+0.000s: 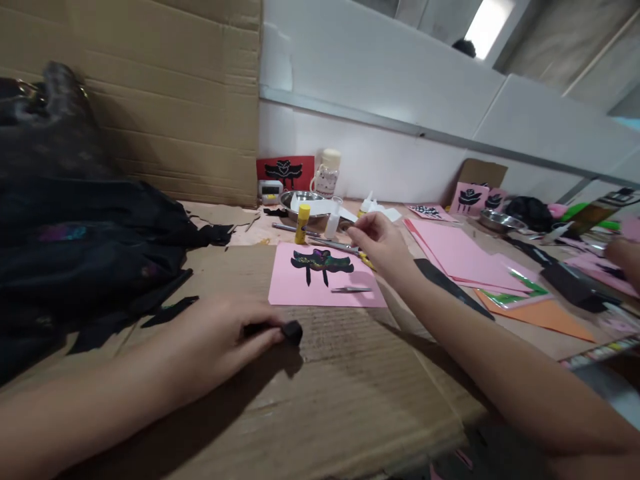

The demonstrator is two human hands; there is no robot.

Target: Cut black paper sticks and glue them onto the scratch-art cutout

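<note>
My left hand [235, 330] pinches a small piece of black fabric [292, 332] just above the cardboard [345, 380]. Ahead of it lies a pink card [285, 287] bearing a black winged shape [323, 261] with glittery colours and two legs. Tweezers [351, 290] rest on the card's lower right. My right hand [380, 240] hovers past the card's upper right, thumb and fingertips close together; what they hold, if anything, is hidden. Under it are scissors with a yellow handle [367, 260]. A yellow glue stick [302, 224] and a small clear bottle [333, 219] stand to its left.
Black fabric [100, 253] is heaped at left beside a brown bag [50, 133] and an upright cardboard sheet [175, 87]. Behind stand a metal bowl [287, 200], timer [271, 191] and flask [328, 172]. Pink sheets [460, 250] lie right, near another person's hand [625, 257].
</note>
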